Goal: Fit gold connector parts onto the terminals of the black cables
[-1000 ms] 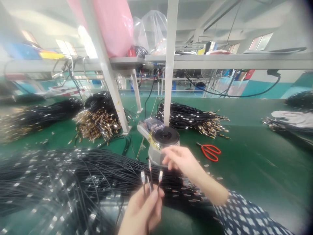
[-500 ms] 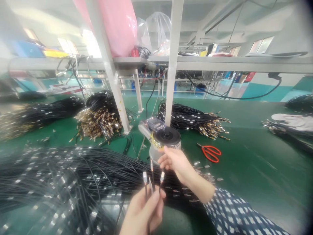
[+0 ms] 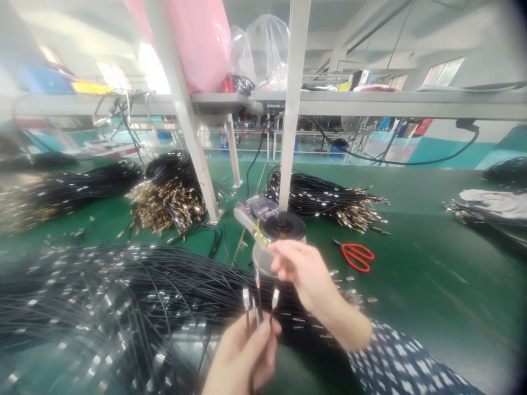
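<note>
Several black cables (image 3: 259,293) with small metal connectors at their ends stand upright in my left hand (image 3: 249,351), its thumb and fingers closed round them. Above and to the right of these ends is my right hand (image 3: 302,274), its fingers curled and pinched together. Whatever is between those fingertips is too small or hidden to make out. The fingertips are at the near edge of a round device (image 3: 283,226) with a black disc on top and small yellow pieces along its left side. They cover part of its rim.
A large heap of black cables (image 3: 164,280) spreads across the left and under my hands. Cable bundles (image 3: 173,203) lie further back. Red-handled scissors (image 3: 357,257) rest on the green table (image 3: 432,274) at the right. Metal posts (image 3: 290,109) rise in front of me.
My right hand has shifted slightly, with its fingers drawn closer over the near edge of the round device. My left hand keeps its grip on the cables.
</note>
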The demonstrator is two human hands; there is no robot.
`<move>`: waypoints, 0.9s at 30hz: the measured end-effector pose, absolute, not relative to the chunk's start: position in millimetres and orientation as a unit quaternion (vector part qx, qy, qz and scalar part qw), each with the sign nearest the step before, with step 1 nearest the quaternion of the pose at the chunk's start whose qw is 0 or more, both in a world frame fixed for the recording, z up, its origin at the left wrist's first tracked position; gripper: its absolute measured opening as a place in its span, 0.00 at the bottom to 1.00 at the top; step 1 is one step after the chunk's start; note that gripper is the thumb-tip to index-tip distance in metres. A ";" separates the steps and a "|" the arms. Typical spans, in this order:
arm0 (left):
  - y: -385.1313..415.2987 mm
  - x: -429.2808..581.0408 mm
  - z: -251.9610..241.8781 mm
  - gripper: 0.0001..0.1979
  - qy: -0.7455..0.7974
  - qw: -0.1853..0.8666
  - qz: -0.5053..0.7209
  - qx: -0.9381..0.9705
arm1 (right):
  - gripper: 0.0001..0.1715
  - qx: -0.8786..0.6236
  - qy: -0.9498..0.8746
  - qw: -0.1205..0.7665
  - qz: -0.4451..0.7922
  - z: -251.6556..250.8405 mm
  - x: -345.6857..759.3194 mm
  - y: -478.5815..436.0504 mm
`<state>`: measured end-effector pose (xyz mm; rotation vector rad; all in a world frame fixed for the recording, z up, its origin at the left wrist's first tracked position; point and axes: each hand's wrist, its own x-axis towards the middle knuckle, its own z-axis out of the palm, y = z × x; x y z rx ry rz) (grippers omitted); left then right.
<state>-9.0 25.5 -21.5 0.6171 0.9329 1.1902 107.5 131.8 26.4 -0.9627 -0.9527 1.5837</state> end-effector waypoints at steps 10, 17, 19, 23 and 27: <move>24.9 -8.4 -20.9 0.17 0.421 0.686 0.535 0.258 | 0.18 -0.421 -0.500 0.537 0.534 1.0 119.1 134.7; 23.8 -5.8 -17.9 0.18 0.431 0.678 0.539 0.254 | 0.16 -0.411 -0.464 0.563 0.547 -3.6 109.1 142.4; 23.6 -5.4 -17.9 0.18 0.435 0.673 0.540 0.255 | 0.16 -0.409 -0.438 0.577 0.555 -4.7 104.3 144.5; 22.1 -6.2 -16.0 0.17 0.447 0.657 0.551 0.255 | 0.16 -0.397 -0.379 0.597 0.585 3.8 100.0 139.1; 19.2 -7.8 -11.0 0.15 0.450 0.651 0.553 0.261 | 0.18 -0.337 -0.436 0.525 0.649 24.2 121.6 116.8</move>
